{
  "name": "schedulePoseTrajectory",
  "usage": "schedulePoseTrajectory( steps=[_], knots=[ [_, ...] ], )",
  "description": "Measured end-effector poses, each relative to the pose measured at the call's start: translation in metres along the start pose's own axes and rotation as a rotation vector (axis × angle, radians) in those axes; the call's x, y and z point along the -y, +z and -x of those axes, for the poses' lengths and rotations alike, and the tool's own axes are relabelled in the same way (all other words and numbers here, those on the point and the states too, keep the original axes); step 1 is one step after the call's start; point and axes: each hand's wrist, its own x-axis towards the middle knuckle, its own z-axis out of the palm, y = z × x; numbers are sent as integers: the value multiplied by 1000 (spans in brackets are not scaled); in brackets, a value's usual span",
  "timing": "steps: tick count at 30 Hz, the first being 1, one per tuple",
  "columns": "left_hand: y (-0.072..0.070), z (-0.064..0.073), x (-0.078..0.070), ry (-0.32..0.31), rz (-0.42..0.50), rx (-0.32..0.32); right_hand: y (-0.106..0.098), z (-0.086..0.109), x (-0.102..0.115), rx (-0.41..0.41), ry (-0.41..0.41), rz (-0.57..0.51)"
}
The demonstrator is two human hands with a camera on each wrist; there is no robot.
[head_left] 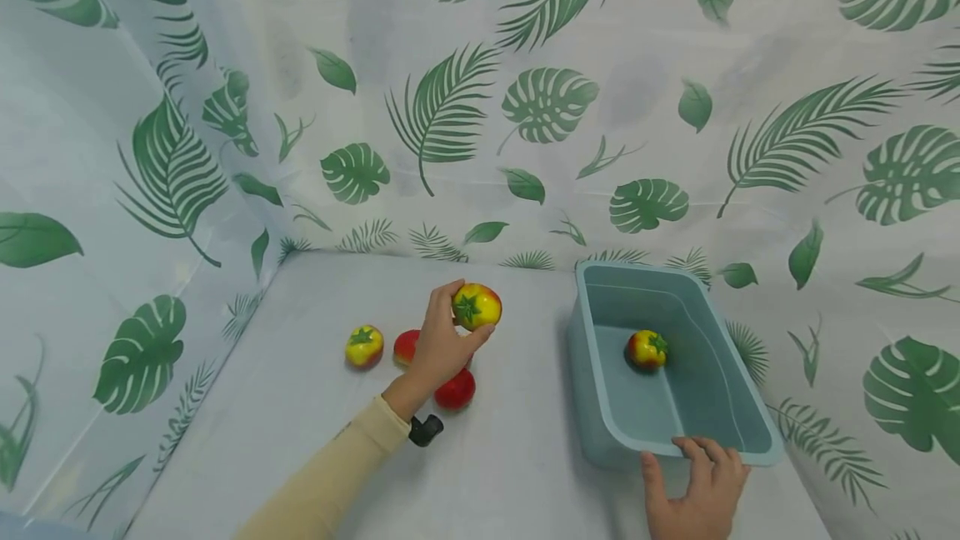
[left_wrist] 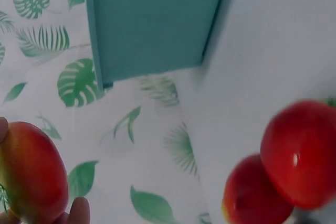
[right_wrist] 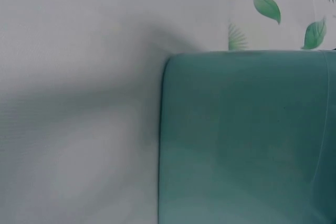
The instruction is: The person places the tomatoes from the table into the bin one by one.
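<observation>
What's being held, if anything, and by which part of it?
Left hand holds a red-yellow fruit by its sides, green leafy end uncovered. Right hand touches the near rim of the blue bin; can't tell whether it grips.

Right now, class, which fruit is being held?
The leafy yellow fruit in the left hand; another lies in the bin, the others on the table.

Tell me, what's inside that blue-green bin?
One red-and-yellow fruit lies in the bin, its green leafy top showing. The near rim covers the space just behind it; anything there can't be seen.
</observation>
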Motion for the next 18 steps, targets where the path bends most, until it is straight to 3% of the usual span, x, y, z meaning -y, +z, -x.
schedulePoseTrajectory(
  steps=[10, 18],
  knots=[
    [54, 6, -20, 29, 70, 110, -1, -1, -1, 8, -17, -27],
    [94, 7, -51, 133, 67, 233, -2, -1, -2, 7, 1, -25]
  ],
)
